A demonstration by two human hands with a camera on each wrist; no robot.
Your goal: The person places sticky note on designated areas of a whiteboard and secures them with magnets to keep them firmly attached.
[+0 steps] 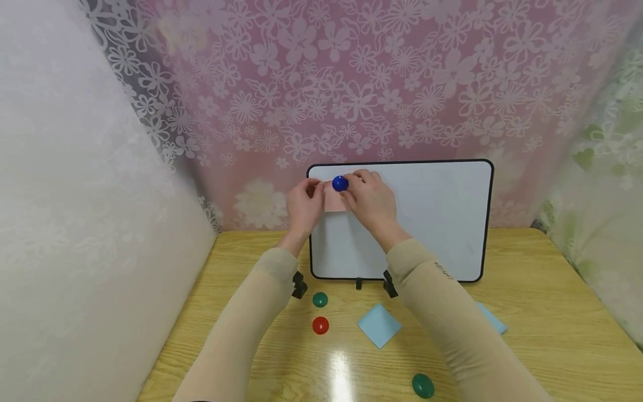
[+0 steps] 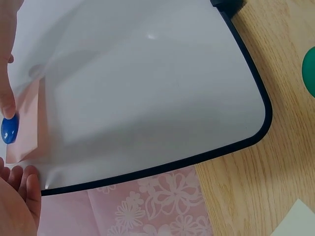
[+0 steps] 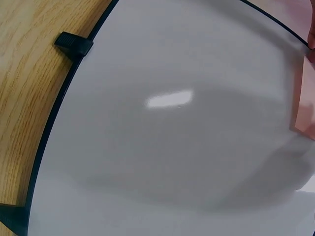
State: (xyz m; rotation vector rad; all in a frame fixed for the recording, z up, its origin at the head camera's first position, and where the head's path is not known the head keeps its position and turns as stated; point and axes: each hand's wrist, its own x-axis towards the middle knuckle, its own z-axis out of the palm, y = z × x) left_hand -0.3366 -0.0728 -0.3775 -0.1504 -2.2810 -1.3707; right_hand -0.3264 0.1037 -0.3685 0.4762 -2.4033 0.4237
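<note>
A whiteboard (image 1: pixel 437 223) with a black frame stands on the table against the patterned backdrop. Near its upper left corner a pink paper square (image 1: pixel 334 203) lies over the white surface. My left hand (image 1: pixel 304 209) pinches the paper's upper left corner between thumb and forefinger. With my right hand (image 1: pixel 374 203) I hold a round blue magnet (image 1: pixel 340 183) by its edge, over the top of the paper. In the left wrist view a fingertip touches the blue magnet (image 2: pixel 9 130), and the paper's lower edge stands off the board. The right wrist view shows only part of the paper (image 3: pixel 306 101).
On the wooden table (image 1: pixel 251 262) lie a green magnet (image 1: pixel 320 300), a red magnet (image 1: pixel 320 325) and a light blue paper square (image 1: pixel 379 326). Another blue paper (image 1: pixel 492 319) is partly behind my right sleeve. A second green magnet (image 1: pixel 423 386) lies near the front. Black feet (image 3: pixel 74 45) support the board.
</note>
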